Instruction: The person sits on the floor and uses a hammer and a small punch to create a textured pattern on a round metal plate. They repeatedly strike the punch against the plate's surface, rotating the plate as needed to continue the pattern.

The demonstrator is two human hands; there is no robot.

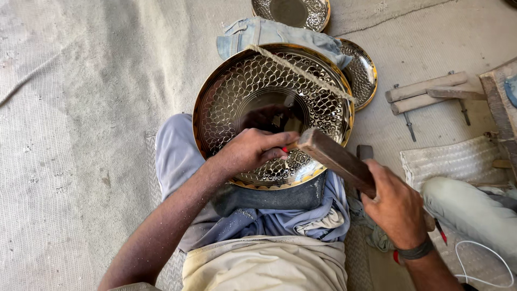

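Here, the brass tray (258,97) lay on the lap, roped down vs. slipping. Left hand (253,151) pinched a small punch on its near rim; right hand (396,207) gripped the wooden mallet (336,159) w/ fingers closed.

Soft, even daylight filled the scene, bright without harshness, and the pale floor cloth (81,134) showed only faint shadows in its folds. The polished brass tray (237,91) mirrored a dark shape at its middle and threw small glints off its scaled pattern, while the left hand (253,151) cast a weak shadow below it. The wooden mallet (336,160) was slightly blurred, and lines bowed a little near the frame's edges.
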